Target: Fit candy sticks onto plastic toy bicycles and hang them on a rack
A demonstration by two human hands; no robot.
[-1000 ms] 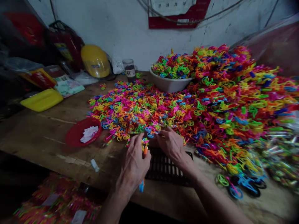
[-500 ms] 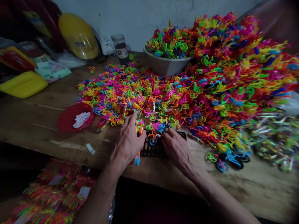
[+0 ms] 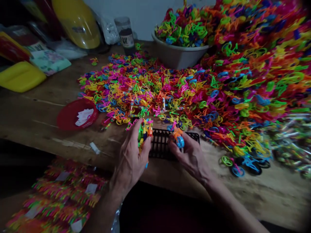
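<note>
My left hand [image 3: 131, 155] grips a small stack of plastic toy bicycles [image 3: 144, 130] in green, orange and pink, held upright over the near table edge. My right hand [image 3: 191, 155] pinches an orange toy bicycle with a blue wheel [image 3: 178, 137], lifted just off the pile. Both hands hover over a black plastic grid tray [image 3: 160, 144] lying on the wooden table [image 3: 43, 110]. A huge heap of multicoloured toy bicycles [image 3: 218, 74] spreads from the table's middle up to the right.
A grey basin [image 3: 177, 56] full of bicycles stands at the back. A red basket with paper slips [image 3: 75, 115] sits left of my hands. A yellow helmet [image 3: 77, 21], a jar [image 3: 125, 30] and a yellow tray [image 3: 20, 76] lie at back left. Finished bicycles [image 3: 243, 161] rest right.
My right hand has pulled back from the pile holding an orange bicycle with a blue wheel. My left hand keeps its stack. The view has tilted down and closer.
</note>
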